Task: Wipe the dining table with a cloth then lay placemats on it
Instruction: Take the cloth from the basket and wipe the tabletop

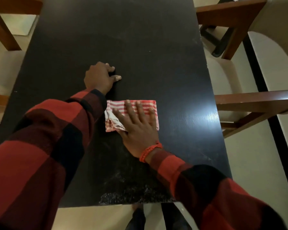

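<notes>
Right hand (138, 128) lies flat, fingers spread, pressing the folded striped cloth (145, 105) mid-table, well clear of every edge of the dark table (156, 47). Wide bare top beyond it. Left hand (99, 77) braces ahead, fingers loosely curled, gripping nothing.

You are looking at wooden chairs standing round the edges: one chair (229, 22) at the upper right, another (256, 107) at the right, a third (5, 30) at the upper left. Pale floor (249, 163) with a dark stripe (279, 140) is showing beneath.
</notes>
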